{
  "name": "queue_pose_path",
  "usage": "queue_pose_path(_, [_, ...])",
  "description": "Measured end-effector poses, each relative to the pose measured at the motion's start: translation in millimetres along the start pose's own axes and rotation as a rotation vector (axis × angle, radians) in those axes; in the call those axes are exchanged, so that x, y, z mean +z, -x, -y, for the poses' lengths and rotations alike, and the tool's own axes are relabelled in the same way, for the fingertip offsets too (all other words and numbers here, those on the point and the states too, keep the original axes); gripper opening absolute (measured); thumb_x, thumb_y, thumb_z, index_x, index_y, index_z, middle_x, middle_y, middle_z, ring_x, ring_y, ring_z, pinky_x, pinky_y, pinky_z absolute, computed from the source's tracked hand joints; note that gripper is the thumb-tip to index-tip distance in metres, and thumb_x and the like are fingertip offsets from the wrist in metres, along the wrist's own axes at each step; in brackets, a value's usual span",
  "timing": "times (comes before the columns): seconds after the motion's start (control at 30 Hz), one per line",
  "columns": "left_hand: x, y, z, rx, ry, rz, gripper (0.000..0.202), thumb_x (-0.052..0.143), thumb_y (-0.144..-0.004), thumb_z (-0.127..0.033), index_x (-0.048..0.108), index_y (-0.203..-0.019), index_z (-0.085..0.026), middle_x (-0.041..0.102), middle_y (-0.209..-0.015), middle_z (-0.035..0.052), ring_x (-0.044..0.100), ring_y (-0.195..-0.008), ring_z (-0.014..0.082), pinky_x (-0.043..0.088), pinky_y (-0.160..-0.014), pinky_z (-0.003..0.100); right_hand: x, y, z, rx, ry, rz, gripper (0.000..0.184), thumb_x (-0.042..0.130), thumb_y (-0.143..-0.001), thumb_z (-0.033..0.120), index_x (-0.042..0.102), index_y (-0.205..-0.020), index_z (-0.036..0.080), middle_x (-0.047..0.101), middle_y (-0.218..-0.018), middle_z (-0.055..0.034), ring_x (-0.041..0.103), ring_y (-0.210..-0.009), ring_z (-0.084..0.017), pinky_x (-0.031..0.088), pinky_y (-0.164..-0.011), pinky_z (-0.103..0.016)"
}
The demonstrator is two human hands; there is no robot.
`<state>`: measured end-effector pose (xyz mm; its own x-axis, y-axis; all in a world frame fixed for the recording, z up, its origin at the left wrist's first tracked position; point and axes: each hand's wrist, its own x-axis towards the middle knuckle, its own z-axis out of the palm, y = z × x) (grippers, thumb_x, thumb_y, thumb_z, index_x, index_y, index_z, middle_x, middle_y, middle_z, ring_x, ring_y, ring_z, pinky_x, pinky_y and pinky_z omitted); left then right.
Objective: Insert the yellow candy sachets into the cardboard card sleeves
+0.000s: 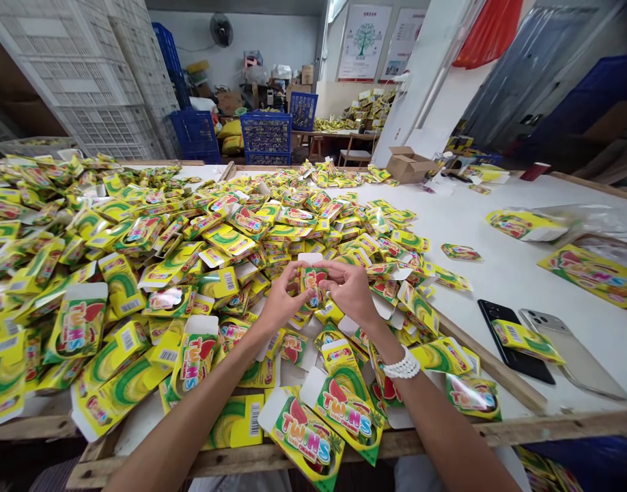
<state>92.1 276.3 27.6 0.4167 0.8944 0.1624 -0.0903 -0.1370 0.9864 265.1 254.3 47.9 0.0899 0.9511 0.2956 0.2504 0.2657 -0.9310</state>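
White table [447, 212] is strewn, left to centre, with boxes [154, 232]. Just below the frame's centre, a carton [311, 280] is held between the left hand [285, 297] and right hand [352, 290]. At lower right, two phones [584, 365] are seen.

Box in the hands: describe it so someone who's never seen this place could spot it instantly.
On the white table, find the big pile of yellow boxes. Toward its front, the left hand and right hand both pinch one box, its white flap sticking out. Only this one is held; its neighbours lie loose.
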Motion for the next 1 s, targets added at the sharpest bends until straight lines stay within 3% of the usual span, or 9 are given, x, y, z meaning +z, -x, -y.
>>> queue_pose_path(0.1, [0.4, 1, 1, 0.041, -0.024, -0.010, 0.051, 0.080, -0.082, -0.039, 0.055, -0.123, -0.025, 0.069, -0.123, 0.0067, 0.073, -0.097, 0.0202, 0.060, -0.078, 0.028, 2, 2, 1, -0.041, 0.051, -0.022, 0.040, 0.063, -0.075, 0.017, 0.082, -0.111, 0.013, 0.082, -0.082, -0.0069, 0.079, -0.076, -0.025, 0.061, -0.069, -0.032])
queue_pose_path(0.27, [1.8, 2, 1, 0.095, -0.082, -0.072, 0.071, 0.078, -0.084, -0.033, 0.044, -0.146, -0.027, 0.071, -0.121, 0.0064, 0.071, -0.096, 0.0179, 0.058, -0.089, 0.032, 3, 2, 1, -0.074, 0.104, -0.080, 0.043, 0.064, -0.078, 0.018, 0.082, -0.116, 0.015, 0.081, -0.079, -0.0059, 0.076, -0.071, -0.023, 0.060, -0.065, -0.032])
queue_pose_path(0.4, [-0.5, -1, 3, 0.133, -0.160, -0.079, 0.051, 0.076, -0.085, -0.032, 0.060, -0.132, -0.024, 0.073, -0.125, 0.0076, 0.070, -0.105, 0.0210, 0.056, -0.094, 0.033, 4, 3, -1, -0.082, 0.105, -0.096, 0.043, 0.062, -0.077, 0.017, 0.082, -0.116, 0.014, 0.080, -0.077, -0.0056, 0.076, -0.069, -0.023, 0.060, -0.064, -0.032])
queue_pose_path(0.53, [-0.6, -2, 5, 0.148, -0.163, -0.048, 0.034, 0.075, -0.085, -0.032, 0.068, -0.117, -0.022, 0.075, -0.121, 0.0064, 0.070, -0.095, 0.0199, 0.056, -0.092, 0.033, 6, 4, -2, -0.092, 0.098, -0.108, 0.046, 0.061, -0.075, 0.015, 0.082, -0.116, 0.017, 0.082, -0.081, -0.0053, 0.079, -0.074, -0.024, 0.062, -0.067, -0.032])
queue_pose_path(0.7, [4.6, 2, 4, 0.118, -0.058, -0.143, 0.060, 0.078, -0.086, -0.039, 0.051, -0.138, -0.028, 0.074, -0.119, 0.0061, 0.071, -0.089, 0.0168, 0.057, -0.081, 0.029, 7, 5, 1, -0.094, 0.045, -0.165, 0.043, 0.064, -0.077, 0.016, 0.081, -0.116, 0.018, 0.085, -0.093, -0.0080, 0.083, -0.083, -0.026, 0.067, -0.075, -0.034])
queue_pose_path(0.9, [0.9, -3, 5, 0.154, -0.077, -0.172, 0.046, 0.082, -0.083, -0.047, 0.063, -0.118, -0.024, 0.074, -0.119, 0.0072, 0.071, -0.100, 0.0199, 0.057, -0.091, 0.033, 11, 7, 0, -0.150, 0.075, -0.224, 0.040, 0.065, -0.079, 0.015, 0.082, -0.114, 0.020, 0.085, -0.097, -0.0078, 0.083, -0.087, -0.027, 0.068, -0.080, -0.036])
queue_pose_path(1.0, [-1.0, -4, 5, 0.149, -0.110, -0.171, 0.038, 0.081, -0.083, -0.051, 0.066, -0.101, -0.022, 0.072, -0.112, 0.0055, 0.069, -0.094, 0.0190, 0.055, -0.089, 0.032, 13, 8, -2, -0.189, 0.109, -0.212, 0.042, 0.062, -0.079, 0.013, 0.082, -0.115, 0.021, 0.085, -0.101, -0.0072, 0.083, -0.090, -0.027, 0.068, -0.083, -0.036])
